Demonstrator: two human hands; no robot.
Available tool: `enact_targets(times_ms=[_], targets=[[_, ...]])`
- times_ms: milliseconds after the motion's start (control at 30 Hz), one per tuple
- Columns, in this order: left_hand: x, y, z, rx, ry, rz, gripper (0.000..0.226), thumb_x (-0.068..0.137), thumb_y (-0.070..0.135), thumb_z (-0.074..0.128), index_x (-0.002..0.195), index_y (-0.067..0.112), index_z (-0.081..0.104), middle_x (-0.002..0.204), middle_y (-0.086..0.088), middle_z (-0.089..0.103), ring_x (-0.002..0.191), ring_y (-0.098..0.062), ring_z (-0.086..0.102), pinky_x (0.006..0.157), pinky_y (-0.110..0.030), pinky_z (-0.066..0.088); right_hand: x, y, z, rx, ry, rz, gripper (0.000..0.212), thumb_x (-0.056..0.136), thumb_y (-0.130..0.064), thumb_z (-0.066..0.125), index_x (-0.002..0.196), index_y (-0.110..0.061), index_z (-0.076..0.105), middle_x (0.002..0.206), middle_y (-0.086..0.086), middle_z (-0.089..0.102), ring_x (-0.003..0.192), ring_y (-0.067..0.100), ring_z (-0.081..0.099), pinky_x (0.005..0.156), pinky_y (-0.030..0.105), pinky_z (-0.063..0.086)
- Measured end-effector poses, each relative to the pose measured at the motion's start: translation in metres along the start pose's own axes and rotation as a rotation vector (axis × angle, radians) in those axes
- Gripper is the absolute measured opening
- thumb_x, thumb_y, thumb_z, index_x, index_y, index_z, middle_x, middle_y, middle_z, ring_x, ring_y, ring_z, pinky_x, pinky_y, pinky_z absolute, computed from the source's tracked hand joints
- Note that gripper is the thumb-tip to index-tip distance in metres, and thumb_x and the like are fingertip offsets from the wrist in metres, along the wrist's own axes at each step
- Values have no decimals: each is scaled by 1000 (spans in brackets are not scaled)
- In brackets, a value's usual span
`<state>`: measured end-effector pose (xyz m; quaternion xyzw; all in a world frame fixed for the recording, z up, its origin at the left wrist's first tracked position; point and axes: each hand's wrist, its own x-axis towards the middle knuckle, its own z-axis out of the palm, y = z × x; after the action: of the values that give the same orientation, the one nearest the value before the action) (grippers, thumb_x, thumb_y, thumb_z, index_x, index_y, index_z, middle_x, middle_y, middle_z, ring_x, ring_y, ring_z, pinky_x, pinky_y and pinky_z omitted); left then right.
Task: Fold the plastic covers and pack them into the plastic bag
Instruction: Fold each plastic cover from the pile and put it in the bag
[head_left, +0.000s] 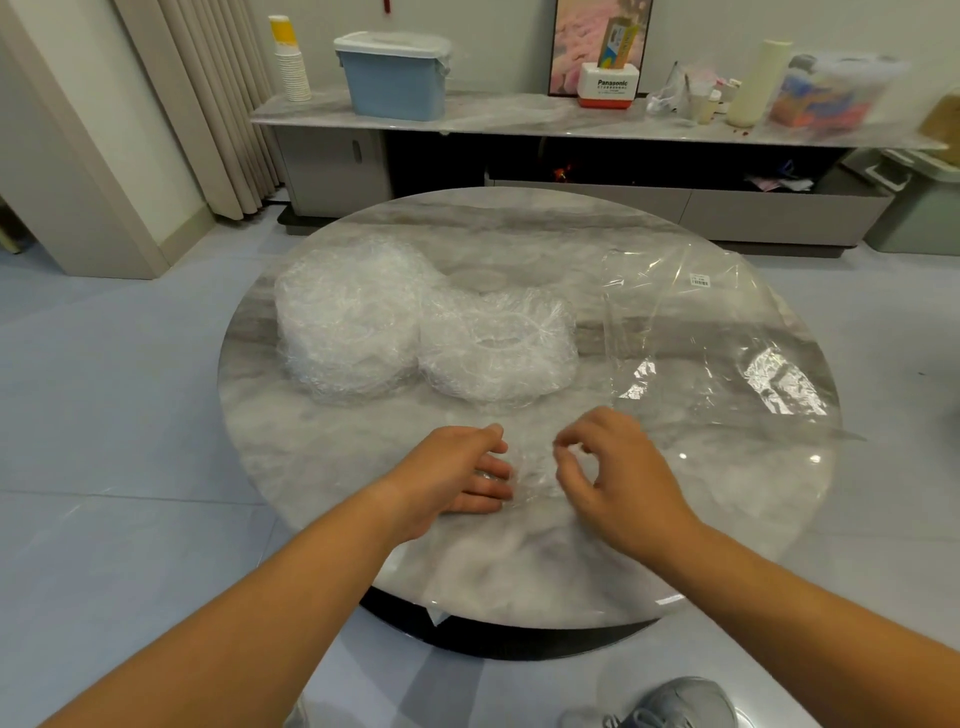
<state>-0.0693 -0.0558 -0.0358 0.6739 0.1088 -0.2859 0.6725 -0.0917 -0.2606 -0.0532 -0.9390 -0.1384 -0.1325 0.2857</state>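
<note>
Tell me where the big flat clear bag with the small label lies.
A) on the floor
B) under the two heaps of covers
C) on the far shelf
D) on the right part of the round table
D: the plastic bag lies flat on the right part of the table, beside the heaps of covers, while the right hand pinches one plastic cover that the left hand touches.

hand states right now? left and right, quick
Left hand: open, fingers laid flat on the clear plastic cover.
Right hand: fingers curled, apparently pinching that same cover's edge.
</note>
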Motion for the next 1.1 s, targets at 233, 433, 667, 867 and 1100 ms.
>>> enact_targets(times_ms=[233,433,667,867,1100], targets=[[1,-4,0,17,5,7,34,100,38,59,116,8,63,108,-16,70,91,-27,75,84,-39,62,21,9,-3,-20,-170,620,63,85,-60,68,127,-15,58,123,5,60,112,23,58,84,33,45],[1,-5,-1,32,-16,29,32,99,35,63,115,7,64,112,-17,69,95,-27,75,86,-38,62,23,4,1,290,-186,713,33,85,-34,79,76,-15,53,69,-2,55,58,14,51,52,26,42],[1,-6,-2,19,-29,34,43,95,44,66,116,7,65,111,-18,70,94,-27,75,89,-41,61,25,-18,8,550,-40,443,19,84,-11,79,78,-12,61,69,-3,58,55,-2,50,58,13,44],[-2,-5,-2,-39,-46,13,54,100,56,48,120,8,64,110,-18,74,98,-32,73,92,-43,59,13,-29,20,601,-189,319,24,81,-15,82,101,-20,70,93,-8,69,80,-5,62,72,12,47],[-7,-1,-4,-39,-59,41,35,100,47,54,112,14,61,86,-6,77,82,-24,75,78,-35,58,1,-22,24,239,-384,63,49,90,-50,58,132,-25,63,118,-13,63,110,-1,56,93,16,43]])
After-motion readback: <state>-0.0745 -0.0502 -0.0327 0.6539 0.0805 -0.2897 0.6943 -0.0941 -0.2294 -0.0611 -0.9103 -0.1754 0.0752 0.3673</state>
